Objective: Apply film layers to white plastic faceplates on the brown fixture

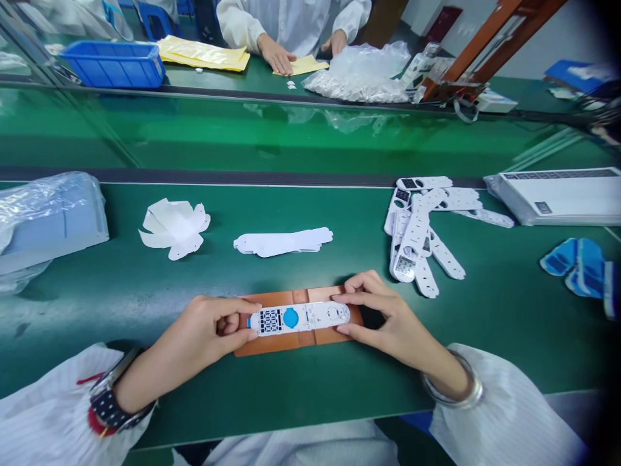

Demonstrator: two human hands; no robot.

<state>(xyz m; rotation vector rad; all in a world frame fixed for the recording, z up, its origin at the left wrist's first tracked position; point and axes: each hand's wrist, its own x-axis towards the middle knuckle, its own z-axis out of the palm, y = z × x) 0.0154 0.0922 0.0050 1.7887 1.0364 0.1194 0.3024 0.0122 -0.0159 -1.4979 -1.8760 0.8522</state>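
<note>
**While the left hand (211,327) pinches one end of a white strip (317,318), the right hand (381,310) grips the other**

As the strip lies lengthwise over a brown plate (276,346) on the near part of the green table (218,396), the left thumb and forefinger close on its left end, the other fingers curled in. The right thumb and fingertips sit at opposite edges of its right end. A blue disc (291,318) shows near the strip's middle, with black printing to its left.

Beyond the plate, a stack of plain white strips (284,243) lies at the centre. To its left are fanned white pieces (174,223), and farther left a plastic-wrapped package (58,217). To the right, a loose pile of printed strips (412,236) overlaps at several angles; farther right are a white box (563,197) and, nearer, some blue pieces (585,265).

On the far side, a person in a white coat (301,26) rests one hand on yellow paper (305,65), between a blue bin (114,65) on the left and clear plastic bags (359,72) on the right.
</note>
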